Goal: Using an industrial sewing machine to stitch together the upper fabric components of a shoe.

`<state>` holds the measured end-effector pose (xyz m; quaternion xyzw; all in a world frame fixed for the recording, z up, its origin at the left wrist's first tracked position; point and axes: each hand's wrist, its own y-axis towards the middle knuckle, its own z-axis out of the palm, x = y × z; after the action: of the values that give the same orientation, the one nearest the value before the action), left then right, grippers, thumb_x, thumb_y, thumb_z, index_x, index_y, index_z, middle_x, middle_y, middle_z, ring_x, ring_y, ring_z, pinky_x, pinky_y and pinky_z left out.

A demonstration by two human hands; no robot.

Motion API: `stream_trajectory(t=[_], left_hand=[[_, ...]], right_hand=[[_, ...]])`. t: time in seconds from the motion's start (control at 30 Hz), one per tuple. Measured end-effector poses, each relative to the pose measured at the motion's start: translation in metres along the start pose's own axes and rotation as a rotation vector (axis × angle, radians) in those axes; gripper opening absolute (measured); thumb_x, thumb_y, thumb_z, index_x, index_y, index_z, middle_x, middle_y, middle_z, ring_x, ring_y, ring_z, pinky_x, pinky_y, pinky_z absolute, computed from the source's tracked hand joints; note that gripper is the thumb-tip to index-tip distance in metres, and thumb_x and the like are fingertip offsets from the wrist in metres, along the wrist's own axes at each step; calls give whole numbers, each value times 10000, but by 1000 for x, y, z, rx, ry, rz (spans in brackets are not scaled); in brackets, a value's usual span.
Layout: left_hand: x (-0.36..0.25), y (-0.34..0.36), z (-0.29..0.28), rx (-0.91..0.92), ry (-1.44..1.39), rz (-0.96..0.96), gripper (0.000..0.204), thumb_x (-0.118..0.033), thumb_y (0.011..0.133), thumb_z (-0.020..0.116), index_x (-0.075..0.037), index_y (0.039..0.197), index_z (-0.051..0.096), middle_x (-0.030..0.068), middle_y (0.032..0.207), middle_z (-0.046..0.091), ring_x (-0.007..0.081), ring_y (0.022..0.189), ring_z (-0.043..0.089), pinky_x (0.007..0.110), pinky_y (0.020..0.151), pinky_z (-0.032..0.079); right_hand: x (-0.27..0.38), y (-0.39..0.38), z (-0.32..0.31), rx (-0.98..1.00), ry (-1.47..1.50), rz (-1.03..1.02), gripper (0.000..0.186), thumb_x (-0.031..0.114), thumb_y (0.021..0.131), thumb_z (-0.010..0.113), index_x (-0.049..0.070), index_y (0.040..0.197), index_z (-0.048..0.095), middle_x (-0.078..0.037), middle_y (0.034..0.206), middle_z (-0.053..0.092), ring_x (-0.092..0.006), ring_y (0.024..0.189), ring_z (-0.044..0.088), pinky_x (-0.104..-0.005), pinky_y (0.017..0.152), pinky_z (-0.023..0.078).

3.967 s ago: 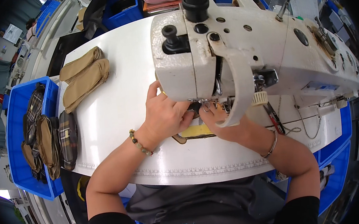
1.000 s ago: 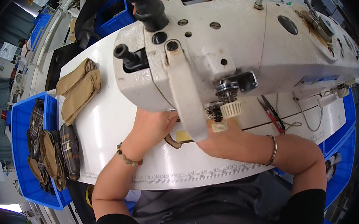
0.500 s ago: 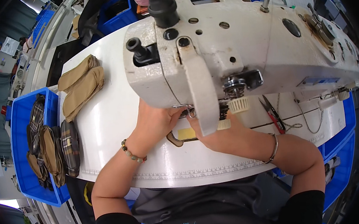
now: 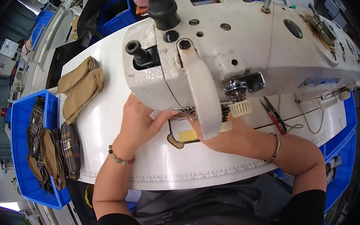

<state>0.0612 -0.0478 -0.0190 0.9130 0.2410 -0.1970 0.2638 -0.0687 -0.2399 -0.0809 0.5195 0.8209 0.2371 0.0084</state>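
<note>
A white sewing machine (image 4: 242, 41) stands over the work, its head hiding much of the needle area. My left hand (image 4: 138, 125) lies on the table left of the needle, thumb stretched toward the presser foot and apart from the other fingers, which partly go behind the machine head. At the thumb tip a small edge of a workpiece (image 4: 179, 115) shows; its kind I cannot make out. My right hand (image 4: 219, 132) is right of the needle, its fingers hidden behind the curved white lever (image 4: 204, 97). A yellow patch (image 4: 187, 135) and a brown-edged curved piece (image 4: 175, 142) lie between the hands.
Two stacks of tan fabric pieces (image 4: 83, 89) lie at the left of the white table (image 4: 112, 88). A blue bin (image 4: 20, 141) there holds tan and plaid pouches (image 4: 52, 157). Red-handled scissors (image 4: 273, 114) lie at the right by a cord (image 4: 313, 121). A ruler strip (image 4: 186, 176) runs along the front edge.
My left hand has drawn back to the left from the needle, its thumb now apart from the other fingers. The right hand has hardly moved.
</note>
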Motion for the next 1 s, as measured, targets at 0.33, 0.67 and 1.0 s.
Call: stream_trajectory(t=[0.33,0.67,1.0], left_hand=[[-19,-13,15,-23,404,362,192,-192,717,758,-81,862,696,54,883,679,210,864,639,337,837,500],[-26,-17,15,-90,598,507,338,-131,618,660,-97,949,712,21,1047,665,181,955,626,442,919,467],[-19,-9,19,87,471,365,213,-60,662,723,-104,868,689,5,925,681,190,796,667,351,653,530]], right_hand=[[0,2,-6,-71,13,4,157,85,835,584,-9,954,628,-125,668,634,-289,563,645,-403,520,517],[2,1,-17,-5,58,10,236,110,813,600,-2,1007,671,-110,606,603,-270,543,633,-403,497,496],[5,3,-18,-33,-2,-4,219,117,784,612,13,960,689,-83,569,565,-253,525,612,-389,475,474]])
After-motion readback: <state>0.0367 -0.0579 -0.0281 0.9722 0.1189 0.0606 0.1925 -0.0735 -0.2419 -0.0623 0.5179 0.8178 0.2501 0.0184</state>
